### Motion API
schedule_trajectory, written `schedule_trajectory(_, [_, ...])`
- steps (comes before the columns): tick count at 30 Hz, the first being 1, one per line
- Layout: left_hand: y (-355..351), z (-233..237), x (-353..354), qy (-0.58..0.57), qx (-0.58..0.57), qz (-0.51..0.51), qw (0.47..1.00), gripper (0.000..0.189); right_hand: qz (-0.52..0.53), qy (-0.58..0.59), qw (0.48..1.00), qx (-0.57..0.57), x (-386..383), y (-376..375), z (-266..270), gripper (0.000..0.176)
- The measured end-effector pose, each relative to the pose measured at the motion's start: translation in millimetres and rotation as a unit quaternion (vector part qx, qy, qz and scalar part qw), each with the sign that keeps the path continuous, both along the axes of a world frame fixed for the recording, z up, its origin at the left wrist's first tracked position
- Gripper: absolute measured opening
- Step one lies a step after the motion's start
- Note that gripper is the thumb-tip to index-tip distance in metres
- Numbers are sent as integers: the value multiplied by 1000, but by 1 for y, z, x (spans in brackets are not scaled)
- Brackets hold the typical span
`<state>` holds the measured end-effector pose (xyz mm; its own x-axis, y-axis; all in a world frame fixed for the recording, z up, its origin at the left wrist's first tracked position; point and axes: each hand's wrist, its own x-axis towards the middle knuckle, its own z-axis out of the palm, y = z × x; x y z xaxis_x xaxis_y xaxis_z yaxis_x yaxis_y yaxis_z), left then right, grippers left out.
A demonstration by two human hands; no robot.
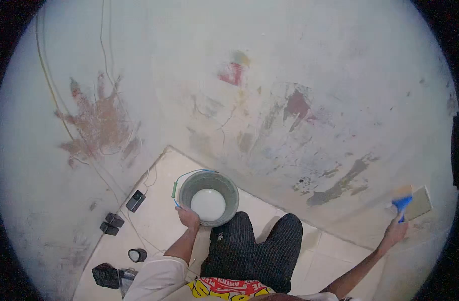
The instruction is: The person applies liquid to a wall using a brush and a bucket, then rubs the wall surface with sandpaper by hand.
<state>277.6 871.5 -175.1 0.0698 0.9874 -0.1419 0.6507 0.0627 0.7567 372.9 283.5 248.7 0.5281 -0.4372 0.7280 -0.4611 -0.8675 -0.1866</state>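
Note:
My right hand (396, 232) is closed round the blue handle of a wide paintbrush (402, 201), out at the right. Its pale bristles point up at the wall, beside a grey-green rectangular plate or patch (420, 203). My left hand (189, 218) grips the near left side of a grey bucket (233, 200), which stands on the floor before my knees. White liquid (208, 204) covers the bucket's bottom. A blue wire handle with a green grip (174, 189) hangs at the bucket's left side.
Ahead rises a pale, stained wall (309, 60) with flaked patches; cables (51, 85) run down its left part. On the tiled floor (164, 170) at left lie a black device (135, 200), black blocks (112, 223), a small round container (137, 255) and a black bag (105, 275).

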Motion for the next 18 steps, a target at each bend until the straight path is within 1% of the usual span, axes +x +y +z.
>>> schedule_trajectory(1, [0, 5, -1, 1, -1, 4, 1000, 33, -100, 21, 995, -6, 3, -8, -6, 48])
schedule_trajectory(2, [0, 9, 0, 1, 0, 5, 1000, 32, -96, 20, 995, -7, 8, -16, -14, 48])
schedule_trajectory(4, [-1, 9, 2, 0, -3, 13, 1000, 31, -31, -5, 999, 20, 29, -25, -32, 42])
schedule_trajectory(5, [0, 7, 2, -10, 0, 11, 1000, 30, -24, -5, 1000, 18, 36, -11, -33, 42])
schedule_trajectory(7, [1, 3, 0, -16, 2, 14, 1000, 30, 13, 35, 995, -97, 37, 61, -31, 36])
schedule_trajectory(8, [2, 2, 1, -16, 1, 15, 1000, 30, 19, 35, 994, -98, 36, 94, -28, 36])
schedule_trajectory(10, [3, -1, 1, -15, 3, 23, 1000, 30, 33, -17, 994, -100, 31, 162, -21, 30])
schedule_trajectory(11, [3, -3, 0, -21, 0, 14, 1000, 30, 41, -15, 994, -98, 29, 190, -19, 30])
schedule_trajectory(12, [3, -3, -1, -28, -2, 6, 1000, 30, 45, 22, 998, -30, 28, 218, -19, 28])
schedule_trajectory(13, [-2, 18, -1, -22, 5, 12, 1000, 30, 49, 60, 996, 40, 25, 246, -19, 27])
schedule_trajectory(14, [-3, 19, 0, -19, 10, 22, 1000, 30, 59, 63, 995, 44, 20, 273, -18, 27])
schedule_trajectory(15, [-2, 19, 2, -13, 5, 26, 1000, 31, 145, 4, 989, 16, 12, 298, -16, 27])
schedule_trajectory(16, [-1, 18, 1, -6, -1, 28, 1000, 31, 226, -56, 972, -14, 3, 322, -12, 27])
schedule_trajectory(18, [1, 22, 0, -13, 6, 25, 1000, 32, 328, 41, 938, 106, -18, 366, -2, 17])
